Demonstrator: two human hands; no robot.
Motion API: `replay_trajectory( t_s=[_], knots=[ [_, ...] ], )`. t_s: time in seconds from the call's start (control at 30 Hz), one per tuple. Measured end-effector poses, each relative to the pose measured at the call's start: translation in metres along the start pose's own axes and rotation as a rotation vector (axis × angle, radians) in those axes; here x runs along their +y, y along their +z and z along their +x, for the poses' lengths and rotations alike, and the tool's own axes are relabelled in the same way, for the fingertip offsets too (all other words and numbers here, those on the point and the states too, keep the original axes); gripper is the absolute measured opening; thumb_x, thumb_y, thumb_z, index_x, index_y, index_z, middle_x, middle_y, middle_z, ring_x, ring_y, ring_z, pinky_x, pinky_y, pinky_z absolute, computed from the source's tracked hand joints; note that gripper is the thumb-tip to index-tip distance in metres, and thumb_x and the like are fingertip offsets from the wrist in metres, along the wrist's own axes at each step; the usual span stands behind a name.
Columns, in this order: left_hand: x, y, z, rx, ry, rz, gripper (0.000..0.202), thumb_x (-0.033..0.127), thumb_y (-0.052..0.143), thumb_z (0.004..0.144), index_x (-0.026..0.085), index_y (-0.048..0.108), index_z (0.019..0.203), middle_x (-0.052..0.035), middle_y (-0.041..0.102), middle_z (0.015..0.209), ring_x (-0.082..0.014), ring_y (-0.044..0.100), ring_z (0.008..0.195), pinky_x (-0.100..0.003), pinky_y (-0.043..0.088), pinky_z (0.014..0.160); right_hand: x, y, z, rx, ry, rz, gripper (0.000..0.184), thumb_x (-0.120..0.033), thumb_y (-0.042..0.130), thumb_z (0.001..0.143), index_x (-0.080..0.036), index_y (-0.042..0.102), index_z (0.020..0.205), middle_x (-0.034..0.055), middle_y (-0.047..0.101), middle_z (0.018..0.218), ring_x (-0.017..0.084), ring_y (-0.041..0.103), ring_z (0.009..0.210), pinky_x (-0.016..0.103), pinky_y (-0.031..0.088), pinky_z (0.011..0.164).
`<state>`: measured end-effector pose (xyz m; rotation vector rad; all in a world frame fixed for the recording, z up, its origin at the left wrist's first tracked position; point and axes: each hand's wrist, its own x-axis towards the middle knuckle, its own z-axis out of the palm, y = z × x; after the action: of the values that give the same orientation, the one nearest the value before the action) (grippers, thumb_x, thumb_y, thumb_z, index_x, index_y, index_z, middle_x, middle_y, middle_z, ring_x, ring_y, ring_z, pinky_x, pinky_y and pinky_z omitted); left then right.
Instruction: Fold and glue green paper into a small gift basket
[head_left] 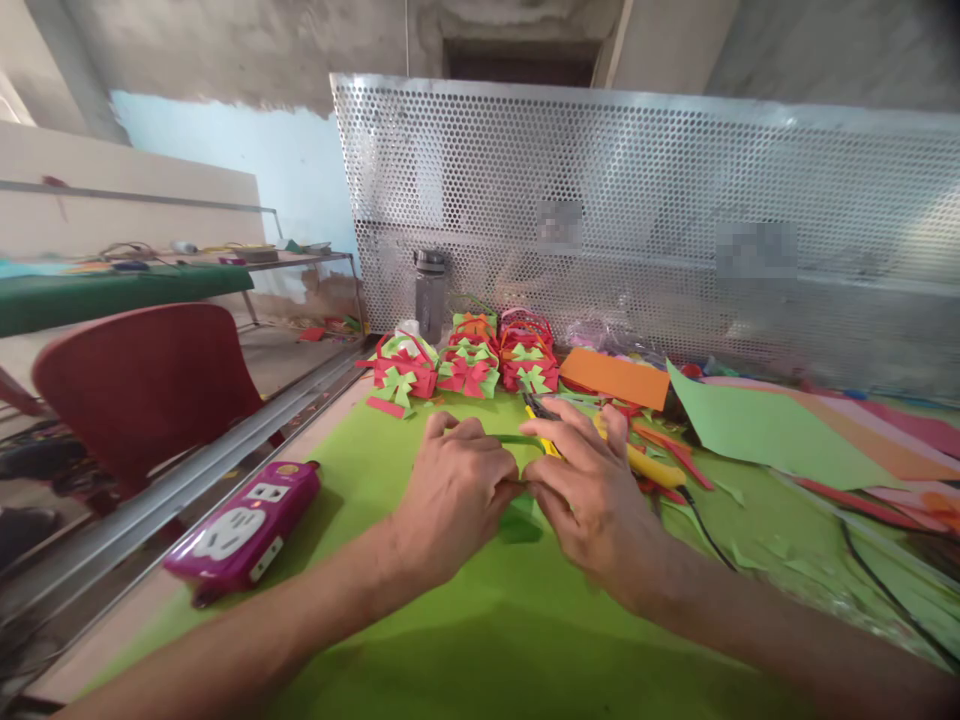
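My left hand (pixel 461 490) and my right hand (pixel 592 490) meet over the middle of the green table cover. The fingertips of both are pinched together on a thin green strip (pixel 517 439), which curves behind the fingers. Most of the strip is hidden by the hands, so its full shape cannot be made out. Just beyond and beside my right hand lies a yellow tool (pixel 654 467) with a black cord, partly covered by the fingers. At the back stand several small red and green baskets (pixel 469 375) with handles and bows on their fronts.
A purple power strip (pixel 247 530) lies at the left. Behind the baskets stand a grey bottle (pixel 430 300) and a perforated metal panel (pixel 637 180). Coloured sheets (pixel 780 430), an orange piece (pixel 615 378) and scraps spread over the right. A red chair (pixel 150 390) is beyond the left edge.
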<state>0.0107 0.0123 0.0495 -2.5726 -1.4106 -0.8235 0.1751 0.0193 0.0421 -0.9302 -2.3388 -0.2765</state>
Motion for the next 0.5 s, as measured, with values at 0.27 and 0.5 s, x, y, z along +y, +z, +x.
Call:
replay_trajectory(
  t_s=[0.27,0.5],
  knots=[
    [-0.0001,-0.0016,0.0015,-0.054,0.052,0.009,0.023,0.024,0.055,0.082,0.015,0.063,0.062,-0.0024,0.066,0.065,-0.0184,0.054,0.074,-0.036,0.025,0.073,0.0012,-0.0004,0.0006,-0.021,-0.014,0.041,0.023,-0.009,0.044,0.082,-0.019,0.06,0.069,0.0063,0.058,0.119,0.03,0.033,0.128,0.063,0.011,0.1],
    [-0.0009,-0.0039,0.0028,-0.043,0.061,-0.003,0.021,0.017,0.054,0.078,0.014,0.059,0.059,-0.0005,0.064,0.061,-0.0167,0.053,0.071,-0.036,0.024,0.072,0.0045,-0.0031,-0.0014,-0.064,-0.041,0.035,0.031,0.002,0.036,0.079,-0.018,0.057,0.069,0.0068,0.06,0.118,0.032,0.034,0.128,0.067,0.009,0.1]
  ],
)
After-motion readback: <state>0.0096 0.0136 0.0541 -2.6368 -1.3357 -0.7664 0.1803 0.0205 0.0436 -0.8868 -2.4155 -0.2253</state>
